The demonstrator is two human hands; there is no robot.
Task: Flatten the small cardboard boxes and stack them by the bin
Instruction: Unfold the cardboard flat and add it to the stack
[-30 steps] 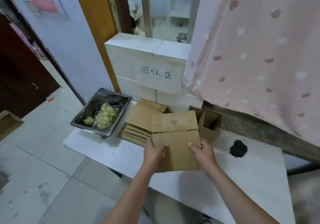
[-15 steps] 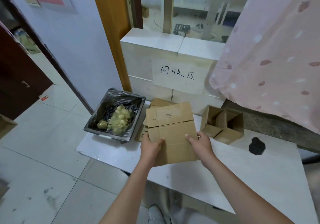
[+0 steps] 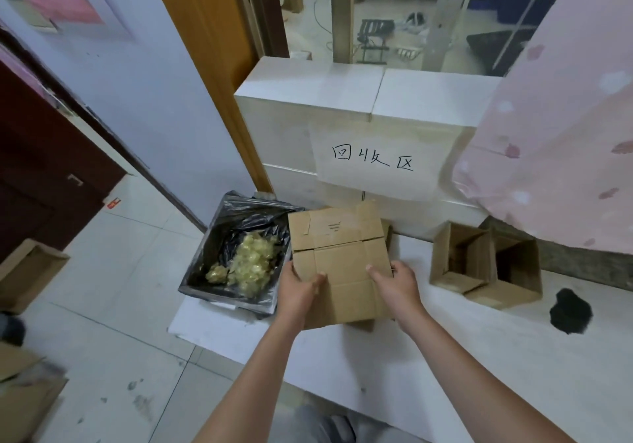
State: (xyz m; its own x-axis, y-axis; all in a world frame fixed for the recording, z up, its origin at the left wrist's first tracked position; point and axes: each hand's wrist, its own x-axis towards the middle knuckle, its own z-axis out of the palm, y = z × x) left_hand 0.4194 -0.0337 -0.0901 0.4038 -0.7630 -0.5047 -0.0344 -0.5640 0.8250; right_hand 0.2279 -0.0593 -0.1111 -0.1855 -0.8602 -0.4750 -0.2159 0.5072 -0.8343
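Both hands grip a flattened cardboard box [image 3: 339,261] at the tabletop's [image 3: 445,357] far left corner, the left hand [image 3: 298,290] and right hand [image 3: 397,286] clamped on opposite sides, beside a bag-lined bin [image 3: 236,254]; two open cardboard boxes [image 3: 486,264] stand near the far edge.

A pale tiled floor [image 3: 113,271], a lilac wall [image 3: 144,100], an orange door frame [image 3: 209,66], and a pink spotted curtain [image 3: 555,141].
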